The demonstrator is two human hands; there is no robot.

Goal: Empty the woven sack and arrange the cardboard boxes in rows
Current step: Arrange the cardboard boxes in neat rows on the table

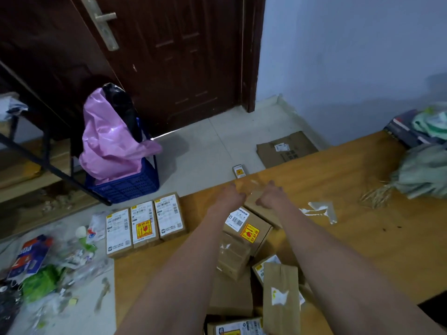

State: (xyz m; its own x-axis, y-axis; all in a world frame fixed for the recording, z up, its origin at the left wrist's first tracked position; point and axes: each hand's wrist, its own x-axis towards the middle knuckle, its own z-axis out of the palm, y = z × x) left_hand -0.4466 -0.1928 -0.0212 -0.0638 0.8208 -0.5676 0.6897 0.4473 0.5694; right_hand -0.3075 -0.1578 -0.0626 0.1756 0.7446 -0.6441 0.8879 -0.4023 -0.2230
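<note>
Both my arms reach forward over an orange-brown wooden board (350,189). My left hand (231,194) and my right hand (272,195) grip a small cardboard box (256,201) from either side, fingers curled on its far end. Nearer to me a heap of cardboard boxes (246,240) lies jumbled, one with a red-and-yellow sticker. Three labelled boxes (145,226) stand side by side in a row at the board's left corner. The crumpled pale woven sack (423,172) lies at the far right with frayed straw-like threads beside it.
A blue crate (125,184) with pink and black bags stands by a dark door. One small box (239,170) and a flattened carton (286,148) lie on the tiled floor. Plastic litter (48,269) covers the floor at left. Torn tape (319,210) lies on the board.
</note>
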